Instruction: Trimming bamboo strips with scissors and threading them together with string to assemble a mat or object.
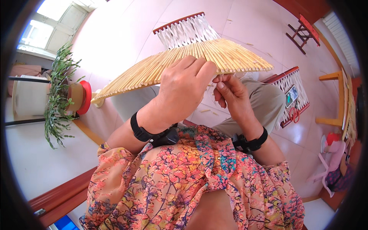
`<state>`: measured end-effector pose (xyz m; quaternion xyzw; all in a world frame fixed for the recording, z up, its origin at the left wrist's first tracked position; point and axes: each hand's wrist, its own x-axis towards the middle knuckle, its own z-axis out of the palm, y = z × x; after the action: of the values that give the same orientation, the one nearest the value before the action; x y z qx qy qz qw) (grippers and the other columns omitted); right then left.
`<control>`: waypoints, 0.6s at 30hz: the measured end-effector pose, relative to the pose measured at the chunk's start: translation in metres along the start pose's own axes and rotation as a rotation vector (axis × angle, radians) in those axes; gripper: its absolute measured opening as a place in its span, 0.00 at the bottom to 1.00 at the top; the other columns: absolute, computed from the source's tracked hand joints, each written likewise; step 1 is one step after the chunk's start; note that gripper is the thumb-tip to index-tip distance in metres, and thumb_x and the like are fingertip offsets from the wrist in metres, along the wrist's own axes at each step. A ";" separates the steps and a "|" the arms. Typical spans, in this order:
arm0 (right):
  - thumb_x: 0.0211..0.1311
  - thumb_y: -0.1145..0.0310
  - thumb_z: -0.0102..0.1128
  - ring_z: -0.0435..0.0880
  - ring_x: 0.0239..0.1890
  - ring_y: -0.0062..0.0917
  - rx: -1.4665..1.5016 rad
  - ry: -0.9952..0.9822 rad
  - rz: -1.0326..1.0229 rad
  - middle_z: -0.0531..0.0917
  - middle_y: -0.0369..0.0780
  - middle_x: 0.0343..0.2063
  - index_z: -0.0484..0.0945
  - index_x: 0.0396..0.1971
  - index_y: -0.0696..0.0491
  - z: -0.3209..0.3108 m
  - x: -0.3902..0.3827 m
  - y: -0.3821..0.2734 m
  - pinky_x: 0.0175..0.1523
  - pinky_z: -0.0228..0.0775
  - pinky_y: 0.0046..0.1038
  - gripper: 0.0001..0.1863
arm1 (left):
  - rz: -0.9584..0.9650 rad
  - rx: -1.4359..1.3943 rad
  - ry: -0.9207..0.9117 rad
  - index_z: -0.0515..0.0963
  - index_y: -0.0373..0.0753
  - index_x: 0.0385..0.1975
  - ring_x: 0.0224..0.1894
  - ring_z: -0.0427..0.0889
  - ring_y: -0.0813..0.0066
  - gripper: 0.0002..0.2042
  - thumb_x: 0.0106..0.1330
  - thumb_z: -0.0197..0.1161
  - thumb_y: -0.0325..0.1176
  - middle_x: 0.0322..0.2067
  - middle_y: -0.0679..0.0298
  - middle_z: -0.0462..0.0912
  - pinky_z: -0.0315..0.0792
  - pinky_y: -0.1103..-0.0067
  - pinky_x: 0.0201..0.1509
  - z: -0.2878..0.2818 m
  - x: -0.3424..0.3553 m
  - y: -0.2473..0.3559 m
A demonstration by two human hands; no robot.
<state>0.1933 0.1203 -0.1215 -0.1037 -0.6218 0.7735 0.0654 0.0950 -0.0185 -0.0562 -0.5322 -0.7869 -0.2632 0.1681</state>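
A mat of yellow stalks (230,53), laid side by side, spreads in front of me with its cut ends toward my body. My left hand (186,86) is closed at the mat's near edge, its back toward me and its fingertips hidden. Just to its right, beneath that edge, my right hand (234,94) has its thumb and fingers pinched together. Whatever lies between those fingers is too small to make out. Both my wrists wear black straps.
Beyond the mat stands a folding stool with white webbing (188,32). A similar stool (295,96) at the right carries a phone (291,95) and red-handled scissors (294,115). A potted plant (61,96) is at the left. Stalk scraps (205,110) lie on the tiled floor.
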 end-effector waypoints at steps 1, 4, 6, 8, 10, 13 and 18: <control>0.65 0.71 0.47 0.63 0.15 0.09 0.003 -0.010 0.006 0.72 0.32 0.17 0.72 0.37 0.54 0.001 -0.002 0.002 0.19 0.54 0.12 0.05 | 0.038 -0.002 0.055 0.73 0.35 0.30 0.29 0.77 0.65 0.10 0.46 0.63 0.25 0.25 0.60 0.78 0.70 0.73 0.29 0.001 -0.003 0.000; 0.65 0.72 0.47 0.64 0.17 0.09 0.044 -0.009 -0.033 0.71 0.31 0.17 0.71 0.37 0.55 0.006 -0.007 0.008 0.20 0.54 0.12 0.05 | 0.094 0.021 0.146 0.74 0.34 0.31 0.28 0.78 0.66 0.12 0.44 0.65 0.25 0.27 0.60 0.79 0.70 0.74 0.28 0.006 -0.011 0.002; 0.65 0.74 0.47 0.65 0.19 0.10 0.073 0.010 -0.088 0.71 0.31 0.20 0.71 0.36 0.56 0.009 -0.010 0.013 0.22 0.56 0.12 0.04 | 0.116 0.042 0.184 0.75 0.34 0.31 0.28 0.79 0.67 0.13 0.42 0.65 0.25 0.28 0.60 0.79 0.70 0.75 0.27 0.006 -0.014 0.003; 0.64 0.75 0.47 0.65 0.20 0.10 0.126 0.017 -0.122 0.72 0.31 0.21 0.71 0.35 0.56 0.015 -0.011 0.014 0.24 0.57 0.13 0.03 | 0.134 0.069 0.150 0.75 0.33 0.31 0.27 0.78 0.69 0.15 0.41 0.67 0.27 0.27 0.61 0.79 0.69 0.78 0.26 0.005 -0.015 0.003; 0.64 0.76 0.48 0.66 0.21 0.11 0.177 0.027 -0.156 0.72 0.31 0.22 0.71 0.35 0.57 0.019 -0.013 0.016 0.25 0.58 0.13 0.03 | 0.141 0.071 0.162 0.75 0.33 0.30 0.27 0.78 0.69 0.15 0.40 0.68 0.27 0.27 0.60 0.79 0.68 0.78 0.26 0.004 -0.015 0.003; 0.63 0.77 0.48 0.67 0.22 0.11 0.232 0.038 -0.143 0.72 0.32 0.25 0.71 0.34 0.58 0.022 -0.013 0.019 0.26 0.60 0.14 0.03 | 0.156 0.061 0.187 0.75 0.32 0.30 0.26 0.78 0.69 0.16 0.39 0.69 0.28 0.27 0.59 0.79 0.67 0.79 0.24 0.004 -0.015 0.004; 0.65 0.74 0.47 0.64 0.20 0.09 0.194 0.057 -0.213 0.71 0.29 0.21 0.72 0.37 0.54 0.025 -0.012 0.019 0.22 0.56 0.11 0.05 | 0.178 0.050 0.209 0.75 0.32 0.29 0.26 0.78 0.68 0.16 0.38 0.70 0.27 0.27 0.59 0.79 0.67 0.79 0.23 0.005 -0.015 0.005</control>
<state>0.1999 0.0899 -0.1337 -0.0525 -0.5497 0.8152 0.1746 0.1050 -0.0254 -0.0676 -0.5653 -0.7211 -0.2814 0.2849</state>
